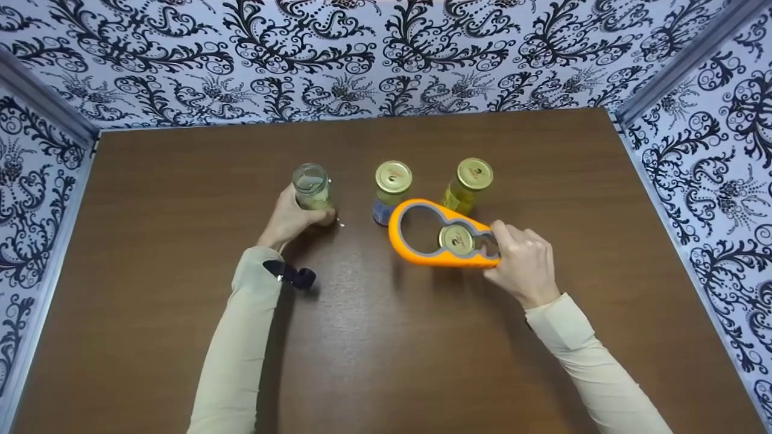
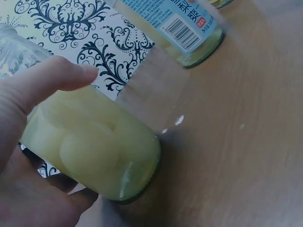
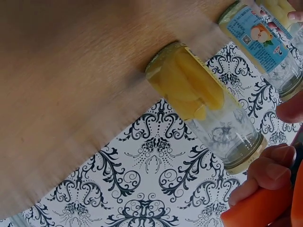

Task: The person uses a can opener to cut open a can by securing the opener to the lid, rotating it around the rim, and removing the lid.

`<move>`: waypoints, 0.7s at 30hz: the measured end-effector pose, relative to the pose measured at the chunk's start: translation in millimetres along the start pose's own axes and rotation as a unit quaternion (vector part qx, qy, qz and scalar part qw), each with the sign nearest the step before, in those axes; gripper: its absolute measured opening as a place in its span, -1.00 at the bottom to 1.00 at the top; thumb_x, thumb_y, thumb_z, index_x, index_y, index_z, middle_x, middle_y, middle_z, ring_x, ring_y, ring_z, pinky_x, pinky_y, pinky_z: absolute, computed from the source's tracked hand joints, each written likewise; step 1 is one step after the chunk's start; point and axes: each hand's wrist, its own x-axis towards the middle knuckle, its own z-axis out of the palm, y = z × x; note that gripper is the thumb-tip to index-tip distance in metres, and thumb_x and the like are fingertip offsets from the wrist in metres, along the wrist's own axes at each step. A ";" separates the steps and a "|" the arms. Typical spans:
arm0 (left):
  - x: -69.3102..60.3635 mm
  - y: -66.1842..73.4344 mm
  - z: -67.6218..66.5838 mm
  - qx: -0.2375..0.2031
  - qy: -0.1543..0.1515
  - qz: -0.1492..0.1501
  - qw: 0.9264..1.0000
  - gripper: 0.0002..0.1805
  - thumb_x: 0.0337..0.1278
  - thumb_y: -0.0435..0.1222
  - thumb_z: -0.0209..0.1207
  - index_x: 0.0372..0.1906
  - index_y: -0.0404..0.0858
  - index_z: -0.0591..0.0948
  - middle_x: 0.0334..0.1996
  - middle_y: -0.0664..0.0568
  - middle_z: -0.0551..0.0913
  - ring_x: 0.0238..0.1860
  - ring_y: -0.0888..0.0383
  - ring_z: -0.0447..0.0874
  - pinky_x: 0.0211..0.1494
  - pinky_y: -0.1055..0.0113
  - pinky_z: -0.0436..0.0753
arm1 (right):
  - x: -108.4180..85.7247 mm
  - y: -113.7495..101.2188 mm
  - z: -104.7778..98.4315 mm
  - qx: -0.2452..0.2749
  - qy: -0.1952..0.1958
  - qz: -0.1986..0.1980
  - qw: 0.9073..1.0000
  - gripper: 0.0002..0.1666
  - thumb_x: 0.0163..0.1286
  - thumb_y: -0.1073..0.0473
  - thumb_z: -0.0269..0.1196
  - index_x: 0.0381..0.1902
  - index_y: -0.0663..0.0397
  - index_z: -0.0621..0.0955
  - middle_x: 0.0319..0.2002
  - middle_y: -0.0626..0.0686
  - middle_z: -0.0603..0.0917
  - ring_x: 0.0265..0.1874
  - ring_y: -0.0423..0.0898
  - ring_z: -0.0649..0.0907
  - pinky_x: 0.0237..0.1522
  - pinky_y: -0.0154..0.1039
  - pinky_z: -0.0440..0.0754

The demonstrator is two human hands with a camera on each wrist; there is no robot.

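My left hand (image 1: 292,220) grips a lidless glass jar (image 1: 312,191) by its side, and pale round pieces show through the glass (image 2: 90,146) in the left wrist view. In my right hand (image 1: 523,259) is the end of an orange opener (image 1: 443,259) with a grey inner edge, raised over the table. A gold lid (image 1: 456,239) appears inside the opener's smaller ring. Just behind the opener stand two jars with gold lids: one with a blue label (image 1: 382,211), one with yellow pieces (image 1: 458,198), seen also at close range in the right wrist view (image 3: 189,85).
The brown table (image 1: 362,361) meets patterned walls (image 1: 344,60) at the back and sides. Small wet-looking specks (image 2: 179,120) lie on the table beside the left jar. A black wrist mount (image 1: 289,274) sticks out from the left sleeve.
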 end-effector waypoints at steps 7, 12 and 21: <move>-16.8 25.2 -3.7 0.004 -0.027 -0.018 0.999 -0.25 -0.17 -0.54 0.38 0.23 -0.43 0.35 0.08 -0.27 0.49 0.08 -0.06 0.44 0.24 0.16 0.34 | -2.4 -1.7 1.6 -0.003 -0.007 0.005 1.000 -0.60 -0.30 0.27 0.27 -0.38 0.19 0.45 -0.64 0.05 0.48 -0.77 0.10 0.39 -0.67 -0.09 0.35; -22.8 20.2 -17.8 -0.005 -0.038 0.001 0.999 -0.20 -0.17 -0.54 0.40 0.28 -0.42 0.32 0.18 -0.25 0.46 0.23 -0.06 0.36 0.36 0.17 0.23 | -5.3 -3.3 4.6 0.005 -0.007 0.008 1.000 -0.56 -0.34 0.28 0.30 -0.37 0.19 0.45 -0.62 0.07 0.50 -0.77 0.11 0.40 -0.67 -0.09 0.37; -28.8 -10.1 -48.9 -0.013 -0.026 0.061 0.998 -0.27 -0.09 -0.58 0.35 0.26 -0.48 0.33 0.23 -0.30 0.41 0.30 -0.12 0.30 0.40 0.07 0.15 | -7.6 -3.3 7.3 0.003 -0.006 0.008 1.000 -0.65 -0.23 0.25 0.27 -0.39 0.17 0.44 -0.63 0.05 0.49 -0.77 0.11 0.41 -0.69 -0.08 0.37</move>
